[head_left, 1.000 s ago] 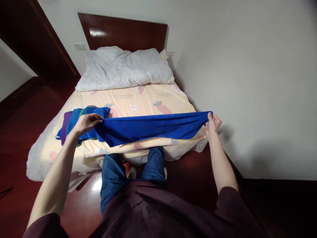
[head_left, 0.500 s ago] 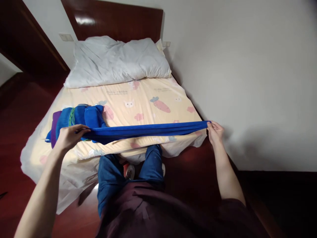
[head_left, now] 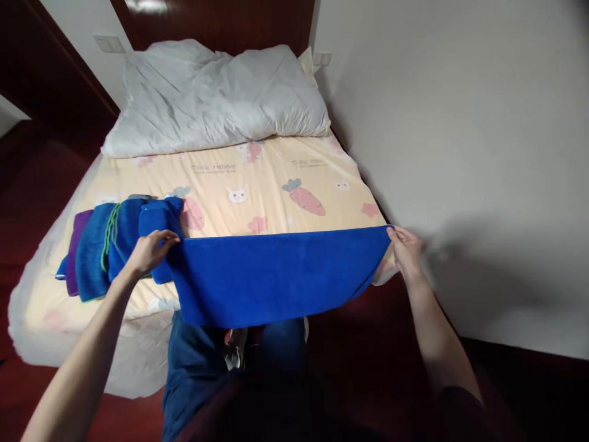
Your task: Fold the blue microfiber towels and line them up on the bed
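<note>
A blue towel (head_left: pixel 280 276) is stretched wide between my hands, its top edge taut and its lower part hanging over the front edge of the bed and my knees. My left hand (head_left: pixel 155 250) pinches its top left corner. Its top right corner is gripped between the thumb and fingers of my right hand (head_left: pixel 405 245), close to the wall. Just beyond my left hand lies a pile of folded towels (head_left: pixel 94 245), blue and purple, with a green-edged one among them; the hand and forearm cover part of it.
The bed has a cream sheet (head_left: pixel 257 178) printed with rabbits and carrots. A large white pillow (head_left: pixel 216 104) lies against the dark wooden headboard (head_left: pixel 239 24). A white wall (head_left: pixel 460 153) runs along the right side, and dark red floor (head_left: pixel 350 356) surrounds the bed.
The towel was a narrow band drawn tight between my hands; now it hangs down spread like a sheet. My hands stay on its corners, and the view has shifted closer to the bed.
</note>
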Demonstrator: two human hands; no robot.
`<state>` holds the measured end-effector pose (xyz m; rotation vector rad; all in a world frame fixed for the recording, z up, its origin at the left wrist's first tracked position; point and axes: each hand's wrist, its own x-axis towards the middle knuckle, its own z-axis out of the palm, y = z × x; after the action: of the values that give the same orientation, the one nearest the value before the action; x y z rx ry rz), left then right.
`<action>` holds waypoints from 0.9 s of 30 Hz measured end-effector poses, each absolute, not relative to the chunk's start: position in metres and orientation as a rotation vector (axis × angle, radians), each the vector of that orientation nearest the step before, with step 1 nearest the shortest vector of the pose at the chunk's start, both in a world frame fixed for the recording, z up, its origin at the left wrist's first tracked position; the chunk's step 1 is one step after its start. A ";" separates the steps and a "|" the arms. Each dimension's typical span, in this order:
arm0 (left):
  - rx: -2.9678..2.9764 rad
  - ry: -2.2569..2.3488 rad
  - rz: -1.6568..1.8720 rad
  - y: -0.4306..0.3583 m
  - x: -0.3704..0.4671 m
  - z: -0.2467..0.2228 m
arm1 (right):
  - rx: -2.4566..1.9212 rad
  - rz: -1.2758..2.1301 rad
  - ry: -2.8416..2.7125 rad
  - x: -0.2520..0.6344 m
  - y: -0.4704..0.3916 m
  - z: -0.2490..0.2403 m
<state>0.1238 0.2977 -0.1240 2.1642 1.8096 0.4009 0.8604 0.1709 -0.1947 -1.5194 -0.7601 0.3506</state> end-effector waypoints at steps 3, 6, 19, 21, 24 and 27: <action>2.180 1.779 0.302 0.358 0.142 -0.177 | -1.571 0.386 -0.783 0.865 0.236 -0.234; 2.160 1.846 0.191 0.405 0.156 -0.234 | -1.634 0.421 -0.755 0.860 0.298 -0.279; 1.968 2.196 0.349 0.471 0.182 -0.335 | -1.813 0.408 -0.679 0.856 0.418 -0.382; 1.951 2.213 0.409 0.470 0.187 -0.336 | -1.840 0.355 -0.712 0.853 0.421 -0.381; 1.934 2.214 0.449 0.461 0.196 -0.332 | -1.992 0.257 -0.801 0.840 0.420 -0.371; 1.996 2.170 0.541 0.440 0.214 -0.321 | -2.127 0.073 -0.970 0.808 0.414 -0.352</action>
<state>0.2136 0.4397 -0.3205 1.9960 2.1700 0.5413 0.8083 0.4140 -0.3524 -2.1272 -0.9697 0.0730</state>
